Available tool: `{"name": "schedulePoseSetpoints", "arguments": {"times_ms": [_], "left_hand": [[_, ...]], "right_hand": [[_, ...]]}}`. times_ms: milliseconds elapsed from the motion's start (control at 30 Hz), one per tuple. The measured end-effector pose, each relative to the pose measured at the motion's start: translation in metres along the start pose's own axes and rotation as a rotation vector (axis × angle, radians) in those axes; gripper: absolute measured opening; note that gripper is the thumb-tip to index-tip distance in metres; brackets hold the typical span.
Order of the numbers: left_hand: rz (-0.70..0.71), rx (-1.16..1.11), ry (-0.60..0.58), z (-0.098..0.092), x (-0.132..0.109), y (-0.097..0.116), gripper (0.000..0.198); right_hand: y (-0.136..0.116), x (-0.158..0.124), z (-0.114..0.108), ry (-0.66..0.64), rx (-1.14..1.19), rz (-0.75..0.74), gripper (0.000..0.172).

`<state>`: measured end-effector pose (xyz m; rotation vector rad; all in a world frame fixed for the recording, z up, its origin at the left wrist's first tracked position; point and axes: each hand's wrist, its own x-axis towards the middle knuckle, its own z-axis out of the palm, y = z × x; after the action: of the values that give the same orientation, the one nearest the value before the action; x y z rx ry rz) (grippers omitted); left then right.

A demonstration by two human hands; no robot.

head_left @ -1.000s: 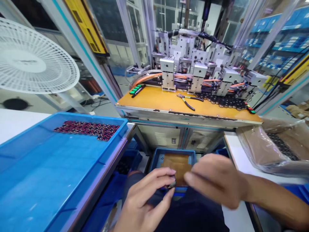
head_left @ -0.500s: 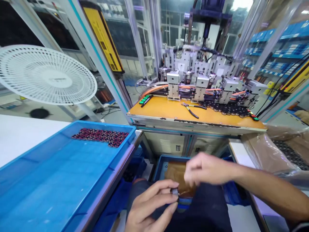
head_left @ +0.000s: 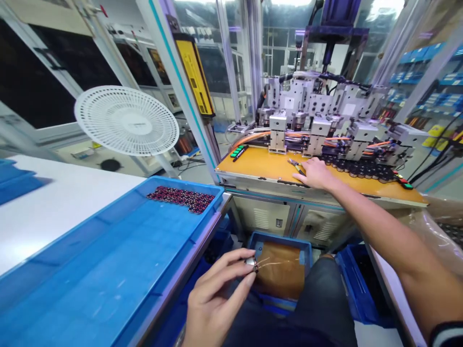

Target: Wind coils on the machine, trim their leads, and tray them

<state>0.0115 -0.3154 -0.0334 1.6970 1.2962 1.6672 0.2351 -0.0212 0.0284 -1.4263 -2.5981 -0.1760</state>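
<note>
My left hand is closed, pinching a small cylindrical coil part between the thumb and fingers. Thin copper-coloured wires stick out from it to the right, above a tray by my knees. At the orange worktop of the machine, my right hand has its fingers around the handles of a pair of pliers. Their jaws point away to the left, and the hand covers most of the grips.
To my left, a long blue tray holds many small dark red parts at its far end. Black round parts line the worktop below the machine's clamps. Below sits a blue bin with brown sheet inside. A white fan stands at left.
My right hand has gone from near the coil part up and forward to the pliers on the worktop. My left hand still holds the coil part. The view has turned left.
</note>
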Motion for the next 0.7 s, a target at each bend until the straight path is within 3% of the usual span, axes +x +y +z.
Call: {"name": "schedulePoseSetpoints", "arguments": {"times_ms": [133,267,333,467,567,700], "left_hand": [[-0.044,0.001,0.028,0.000,-0.001,-0.004,0.026],[-0.047,-0.011,0.006,0.005,-0.001,-0.005,0.028],[-0.035,-0.022,-0.012,0.007,0.000,-0.005,0.030],[0.000,-0.034,-0.032,0.011,0.001,-0.004,0.032],[0.001,-0.020,-0.040,0.015,0.001,-0.002,0.032],[-0.004,-0.009,-0.052,0.018,0.000,0.000,0.033]], "right_hand": [[-0.006,-0.048,-0.006,-0.008,0.031,-0.107,0.048],[-0.030,-0.129,0.005,-0.014,0.123,-0.192,0.062],[-0.048,-0.175,0.019,-0.022,0.356,-0.232,0.062],[-0.085,-0.252,0.043,-0.084,0.848,-0.142,0.067],[-0.106,-0.279,0.048,-0.184,1.088,-0.090,0.079],[-0.118,-0.279,0.041,-0.282,1.273,-0.120,0.083]]}}
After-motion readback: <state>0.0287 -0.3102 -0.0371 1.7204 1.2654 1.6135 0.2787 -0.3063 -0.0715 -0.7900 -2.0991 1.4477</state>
